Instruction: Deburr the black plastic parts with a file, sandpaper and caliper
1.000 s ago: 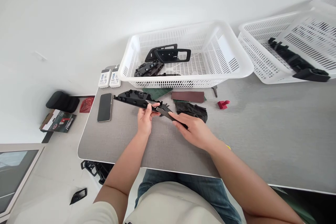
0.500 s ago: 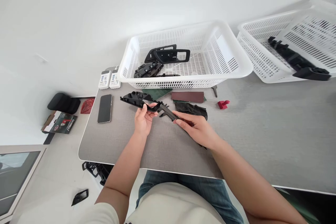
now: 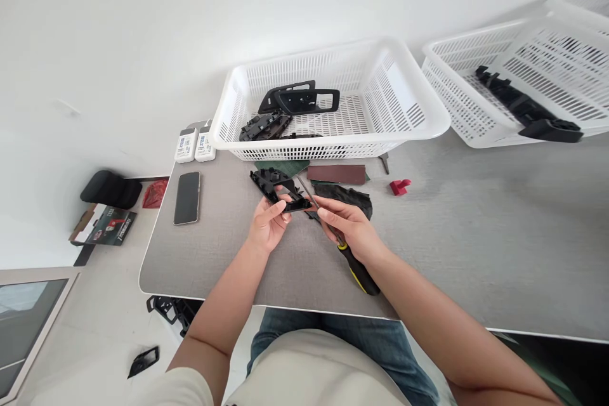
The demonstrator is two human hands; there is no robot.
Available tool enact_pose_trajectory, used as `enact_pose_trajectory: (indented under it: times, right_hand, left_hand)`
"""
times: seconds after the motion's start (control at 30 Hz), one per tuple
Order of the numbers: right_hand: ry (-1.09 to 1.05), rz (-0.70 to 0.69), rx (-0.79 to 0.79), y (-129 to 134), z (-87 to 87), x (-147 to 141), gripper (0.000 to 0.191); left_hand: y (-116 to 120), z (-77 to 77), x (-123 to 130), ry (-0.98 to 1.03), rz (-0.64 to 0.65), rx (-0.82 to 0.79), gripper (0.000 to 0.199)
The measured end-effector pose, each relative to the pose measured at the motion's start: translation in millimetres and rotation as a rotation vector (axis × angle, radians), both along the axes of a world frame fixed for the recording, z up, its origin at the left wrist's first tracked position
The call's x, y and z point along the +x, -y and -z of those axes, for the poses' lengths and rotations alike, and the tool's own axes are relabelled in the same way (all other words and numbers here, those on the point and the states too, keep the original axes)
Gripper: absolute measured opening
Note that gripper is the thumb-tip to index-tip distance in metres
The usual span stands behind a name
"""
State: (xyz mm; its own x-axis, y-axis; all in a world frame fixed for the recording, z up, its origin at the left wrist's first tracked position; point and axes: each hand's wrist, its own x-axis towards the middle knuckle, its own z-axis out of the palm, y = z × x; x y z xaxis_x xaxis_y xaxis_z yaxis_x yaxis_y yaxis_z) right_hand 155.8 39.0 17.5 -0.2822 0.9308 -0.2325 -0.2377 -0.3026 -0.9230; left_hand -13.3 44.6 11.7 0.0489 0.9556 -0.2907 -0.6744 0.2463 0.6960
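Observation:
My left hand grips a black plastic trim part with a rectangular opening, tilted above the table. In my right hand is a slim metal file with a black-and-yellow handle. Its narrow shaft is pinched between thumb and fingers, and the tip points up and left beside the part's right end; whether it touches cannot be told. Under my right fingers lies a dark caliper, mostly hidden. Just beyond are a crumpled black cloth-like piece, a maroon abrasive sheet and a green sheet.
A white basket with several black trim parts stands behind my hands. Another white basket at right holds a long black part. A phone, two white boxes and a red piece are on the table.
My right hand has let go of the dark caliper and now holds the file. My left hand has moved the trim part slightly right and turned it.

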Motion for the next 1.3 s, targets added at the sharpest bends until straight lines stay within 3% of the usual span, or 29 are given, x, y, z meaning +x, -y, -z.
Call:
enact_pose_trajectory:
  times: [0.2, 0.33, 0.53, 0.6, 0.7, 0.83, 1.07, 1.3]
  right_hand:
    - [0.039, 0.022, 0.02, -2, 3.0, 1, 0.054]
    - [0.096, 0.006, 0.07, 0, 2.6, 0, 0.058]
    - [0.201, -0.057, 0.1, 3, -0.2, -4, 0.063]
    - [0.206, -0.051, 0.102, 2, 0.9, -3, 0.064]
    - [0.21, -0.041, 0.109, 1, 2.5, -2, 0.063]
    - [0.184, -0.053, 0.17, 3, 1.7, 1, 0.059]
    - [0.226, -0.197, 0.235, 15, 0.7, -2, 0.053]
    - [0.37, -0.234, 0.373, 17, 0.4, -5, 0.048]
  left_hand:
    - [0, 1.6, 0, -0.047, -0.013, -0.012, 0.034]
    - [4, 0.9, 7, -0.058, -0.007, -0.009, 0.05]
    - [8, 1.8, 14, -0.106, -0.119, -0.018, 0.061]
    - [7, 0.2, 12, -0.085, -0.083, -0.031, 0.057]
    - [3, -2.2, 8, -0.001, 0.001, -0.1, 0.031]
    - [-1, -1.8, 5, 0.029, -0.043, -0.146, 0.01]
    - [-1, 0.7, 6, -0.033, -0.212, -0.028, 0.01]
    - [-2, 5.5, 6, -0.087, -0.225, 0.029, 0.016]
